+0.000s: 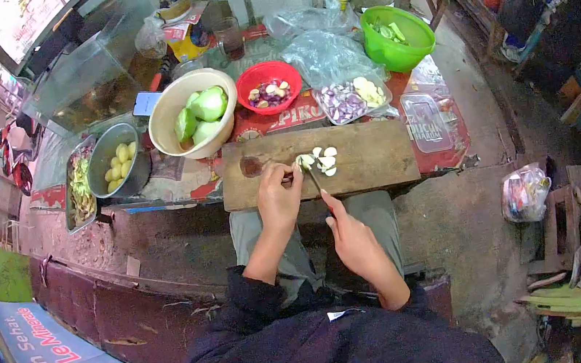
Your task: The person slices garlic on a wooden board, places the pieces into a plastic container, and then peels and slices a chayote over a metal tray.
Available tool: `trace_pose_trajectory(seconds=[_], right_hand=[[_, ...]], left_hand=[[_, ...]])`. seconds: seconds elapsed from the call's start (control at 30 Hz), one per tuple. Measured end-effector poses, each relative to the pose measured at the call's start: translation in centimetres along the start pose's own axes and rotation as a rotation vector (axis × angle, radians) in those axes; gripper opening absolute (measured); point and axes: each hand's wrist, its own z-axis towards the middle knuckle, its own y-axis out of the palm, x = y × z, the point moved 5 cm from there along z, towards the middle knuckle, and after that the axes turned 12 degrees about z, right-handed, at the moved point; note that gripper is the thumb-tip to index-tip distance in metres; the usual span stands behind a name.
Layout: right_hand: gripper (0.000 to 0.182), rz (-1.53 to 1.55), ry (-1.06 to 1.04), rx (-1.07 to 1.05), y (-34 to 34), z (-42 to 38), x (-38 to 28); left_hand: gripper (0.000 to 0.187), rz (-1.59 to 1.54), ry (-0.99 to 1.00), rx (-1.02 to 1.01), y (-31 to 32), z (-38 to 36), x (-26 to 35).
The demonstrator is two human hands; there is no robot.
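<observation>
On a wooden cutting board (368,160), my left hand (280,196) is closed, fingertips pinching a pale garlic clove (304,160). The fingers partly hide how they grip it. My right hand (357,239) wraps round the handle of a knife (314,178), its narrow blade angled up-left to the clove. Several white garlic pieces (328,162) lie just right of the blade. Beyond the board, a red bowl (247,78) holds shallots and garlic. To its right is a clear plastic tray (336,118) of cut shallots and pale sliced pieces.
A cream bowl (160,125) of green chayote and a grey bowl (97,154) of small potatoes stand left. A tray (80,220) of shredded vegetables is further left. At right are a green bowl (412,55), a clear lid (427,123) and plastic bags (325,52).
</observation>
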Motion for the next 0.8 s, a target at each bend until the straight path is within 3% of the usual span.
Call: trace_pose_trajectory(seconds=[0.3, 0.37, 0.47, 0.57, 0.67, 0.8], right_hand=[[0.049, 0.068, -0.082, 0.038, 1.3, 2.0, 0.2], [0.046, 0.051, 0.044, -0.040, 1.6, 2.6, 0.6], [0.046, 0.062, 0.074, -0.060, 1.3, 1.8, 0.3], [0.049, 0.088, -0.058, 0.003, 1.0, 0.5, 1.1], [0.046, 0.105, 0.072, -0.066, 0.4, 1.0, 0.7], [0.046, 0.103, 0.052, -0.021, 0.2, 2.0, 1.0]], left_hand=[[0.016, -0.003, 0.021, 0.027, -0.4, 0.2, 0.4], [0.015, -0.008, 0.030, 0.027, -0.5, 0.0, 0.7], [0.014, 0.034, 0.030, 0.027, -0.7, 0.1, 0.8], [0.014, 0.029, 0.036, 0.019, -0.5, 0.2, 0.6], [0.014, -0.012, 0.025, -0.001, -0.2, 0.0, 0.3], [0.014, -0.003, 0.021, 0.016, -0.1, 0.1, 0.3]])
